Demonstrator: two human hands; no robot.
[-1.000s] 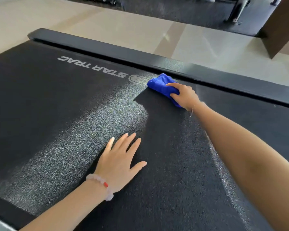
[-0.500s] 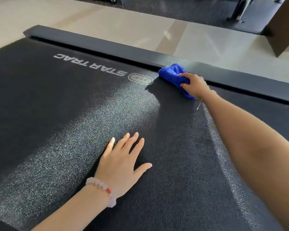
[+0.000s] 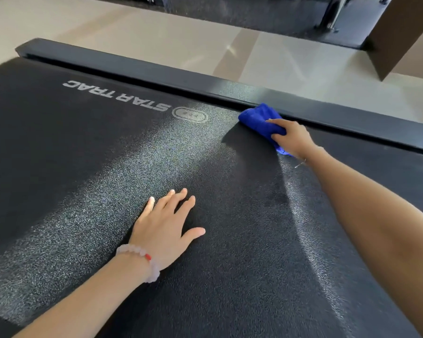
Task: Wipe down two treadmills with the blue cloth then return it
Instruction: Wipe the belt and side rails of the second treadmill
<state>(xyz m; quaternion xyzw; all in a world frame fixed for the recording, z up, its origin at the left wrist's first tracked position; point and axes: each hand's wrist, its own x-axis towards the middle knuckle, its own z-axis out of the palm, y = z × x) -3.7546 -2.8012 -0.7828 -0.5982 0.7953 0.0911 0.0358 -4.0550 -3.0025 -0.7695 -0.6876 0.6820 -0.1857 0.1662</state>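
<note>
A black treadmill belt point(image 3: 108, 167) with a white STAR TRAC logo point(image 3: 117, 98) fills most of the head view. Its black side rail point(image 3: 156, 74) runs along the far edge. My right hand point(image 3: 292, 137) grips a bunched blue cloth point(image 3: 259, 119) and holds it down on the belt, right against the rail. My left hand point(image 3: 166, 228) rests flat on the belt nearer to me, fingers spread and straight, with a pale bead bracelet on the wrist.
Beyond the rail lies a light tiled floor point(image 3: 266, 62). A dark mat with the foot of a metal machine frame point(image 3: 330, 18) is at the top. A brown panel point(image 3: 401, 32) stands at the top right.
My right hand has slid the blue cloth across the belt away from the logo and up to the side rail. My left hand has stayed flat in place.
</note>
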